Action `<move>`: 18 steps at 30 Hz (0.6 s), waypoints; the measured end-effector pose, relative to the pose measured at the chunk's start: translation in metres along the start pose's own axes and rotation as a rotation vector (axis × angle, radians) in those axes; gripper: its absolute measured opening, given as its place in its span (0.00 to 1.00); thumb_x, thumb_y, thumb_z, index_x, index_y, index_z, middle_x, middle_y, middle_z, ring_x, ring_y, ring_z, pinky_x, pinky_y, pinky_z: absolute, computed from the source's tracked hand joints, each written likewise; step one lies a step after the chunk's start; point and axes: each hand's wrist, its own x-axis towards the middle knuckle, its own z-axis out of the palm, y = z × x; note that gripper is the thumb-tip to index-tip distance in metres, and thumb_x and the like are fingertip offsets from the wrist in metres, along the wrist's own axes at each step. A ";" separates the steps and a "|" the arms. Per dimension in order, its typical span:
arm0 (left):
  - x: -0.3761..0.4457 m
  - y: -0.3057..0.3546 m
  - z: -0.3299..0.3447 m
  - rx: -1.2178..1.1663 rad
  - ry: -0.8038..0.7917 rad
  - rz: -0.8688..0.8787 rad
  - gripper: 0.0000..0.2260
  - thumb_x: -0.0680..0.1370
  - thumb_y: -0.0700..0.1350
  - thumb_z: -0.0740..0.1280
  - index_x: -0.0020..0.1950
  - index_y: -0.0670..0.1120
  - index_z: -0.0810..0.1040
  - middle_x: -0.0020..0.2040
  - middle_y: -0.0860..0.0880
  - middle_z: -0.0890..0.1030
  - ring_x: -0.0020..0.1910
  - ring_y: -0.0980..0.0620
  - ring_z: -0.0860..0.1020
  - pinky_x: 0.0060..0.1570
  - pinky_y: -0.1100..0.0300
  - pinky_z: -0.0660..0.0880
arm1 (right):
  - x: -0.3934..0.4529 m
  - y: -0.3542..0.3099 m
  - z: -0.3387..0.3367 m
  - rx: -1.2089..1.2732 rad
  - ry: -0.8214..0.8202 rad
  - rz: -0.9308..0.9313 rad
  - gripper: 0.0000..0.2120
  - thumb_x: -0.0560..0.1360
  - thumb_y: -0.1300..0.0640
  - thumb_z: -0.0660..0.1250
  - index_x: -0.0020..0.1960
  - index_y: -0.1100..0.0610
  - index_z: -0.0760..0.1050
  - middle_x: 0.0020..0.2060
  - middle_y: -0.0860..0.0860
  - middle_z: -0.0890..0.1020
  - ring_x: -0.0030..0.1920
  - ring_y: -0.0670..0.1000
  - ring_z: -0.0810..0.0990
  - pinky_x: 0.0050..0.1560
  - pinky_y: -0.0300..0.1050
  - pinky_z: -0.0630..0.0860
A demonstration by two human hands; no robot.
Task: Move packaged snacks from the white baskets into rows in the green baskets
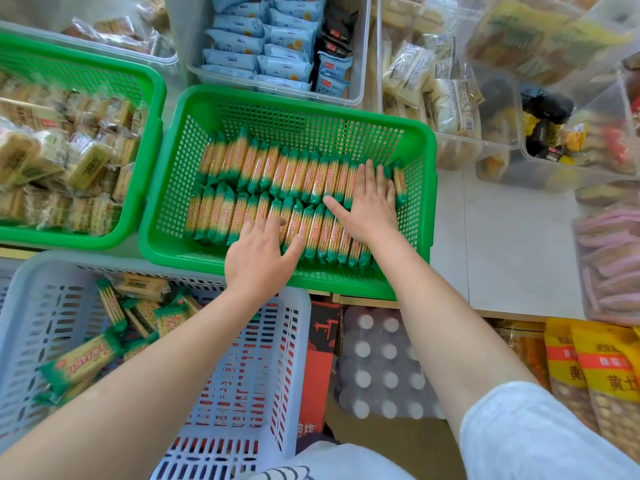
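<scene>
A green basket (420, 140) in the middle holds two rows of green-and-yellow biscuit packs (263, 168), stood on edge side by side. My left hand (258, 261) lies flat on the near row, fingers stretched out over the packs. My right hand (370, 206) lies flat with spread fingers on the right end of both rows. Neither hand grips a pack. Below left, a white basket (284, 341) holds several loose packs (86, 362) of the same kind, lying at odd angles under my left forearm.
A second green basket (152, 98) at left is full of clear-wrapped crackers. Clear bins (360, 64) of blue packs and other snacks stand behind and to the right. Bottled drinks (377, 362) and yellow bags (602, 372) sit below the shelf edge.
</scene>
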 end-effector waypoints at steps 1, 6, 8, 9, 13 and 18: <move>0.000 0.000 0.000 0.001 0.002 -0.001 0.24 0.82 0.63 0.52 0.71 0.51 0.68 0.68 0.50 0.75 0.70 0.48 0.68 0.54 0.50 0.74 | -0.003 0.000 -0.002 -0.005 -0.003 -0.010 0.48 0.76 0.25 0.42 0.81 0.59 0.36 0.81 0.55 0.37 0.80 0.56 0.36 0.79 0.57 0.37; 0.000 0.000 0.001 0.004 -0.006 0.002 0.24 0.81 0.63 0.52 0.71 0.51 0.68 0.68 0.50 0.75 0.70 0.48 0.67 0.54 0.51 0.74 | -0.006 0.011 -0.018 0.012 0.134 0.018 0.43 0.80 0.29 0.43 0.82 0.59 0.46 0.82 0.57 0.46 0.81 0.57 0.43 0.78 0.54 0.38; 0.000 0.000 0.001 0.003 -0.005 0.003 0.24 0.82 0.63 0.52 0.71 0.51 0.68 0.68 0.50 0.74 0.71 0.48 0.67 0.55 0.50 0.74 | -0.008 0.015 -0.015 0.088 0.100 0.089 0.44 0.80 0.29 0.45 0.82 0.60 0.42 0.81 0.59 0.42 0.81 0.57 0.38 0.78 0.53 0.36; -0.001 -0.001 0.001 0.004 -0.005 0.002 0.24 0.82 0.63 0.52 0.71 0.51 0.68 0.68 0.50 0.74 0.72 0.48 0.67 0.55 0.50 0.74 | -0.012 0.014 -0.010 0.120 0.064 0.104 0.45 0.79 0.29 0.46 0.82 0.60 0.40 0.81 0.59 0.40 0.80 0.57 0.36 0.78 0.53 0.35; -0.001 0.000 0.001 0.006 0.007 0.001 0.25 0.81 0.63 0.52 0.71 0.50 0.68 0.68 0.50 0.75 0.71 0.48 0.67 0.55 0.50 0.73 | -0.023 0.004 0.009 0.126 0.040 0.073 0.50 0.77 0.27 0.48 0.81 0.60 0.33 0.79 0.60 0.33 0.78 0.59 0.29 0.74 0.53 0.30; -0.001 0.000 0.002 0.018 0.014 0.007 0.24 0.81 0.63 0.52 0.71 0.50 0.69 0.66 0.49 0.76 0.68 0.48 0.69 0.52 0.51 0.73 | -0.018 0.008 0.006 0.102 0.010 0.077 0.49 0.76 0.25 0.45 0.80 0.57 0.31 0.79 0.59 0.32 0.78 0.60 0.30 0.77 0.56 0.32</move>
